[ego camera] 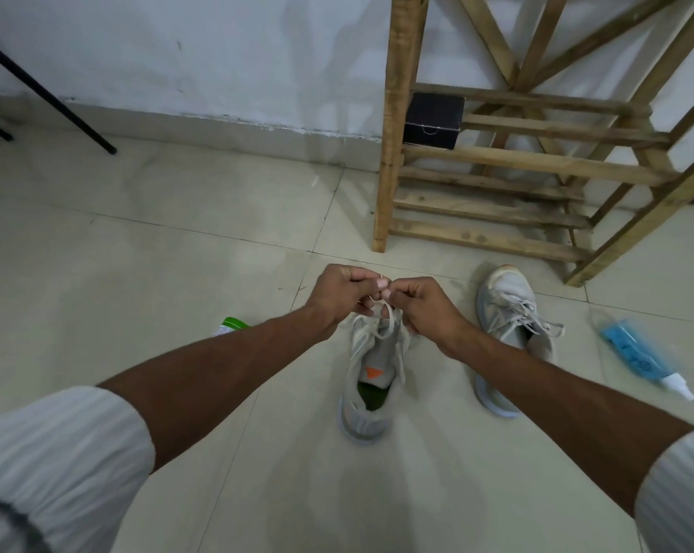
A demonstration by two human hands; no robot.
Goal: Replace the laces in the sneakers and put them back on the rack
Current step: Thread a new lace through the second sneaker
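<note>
While sneaker (pixel 371 373) sits on floor (pixel 177 253), L fingers (pixel 362 282) + R fingers (pixel 398 291) pinch lace (pixel 391 323) just above.

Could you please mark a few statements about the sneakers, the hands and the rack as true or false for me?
1. The left hand and the right hand both pinch the lace above the middle sneaker. True.
2. The second sneaker stands on the rack. False: it lies on the floor, right of the middle sneaker.
3. A black box sits on a rack shelf. True.
4. The blue packet lies left of both sneakers. False: it lies to their right.
</note>
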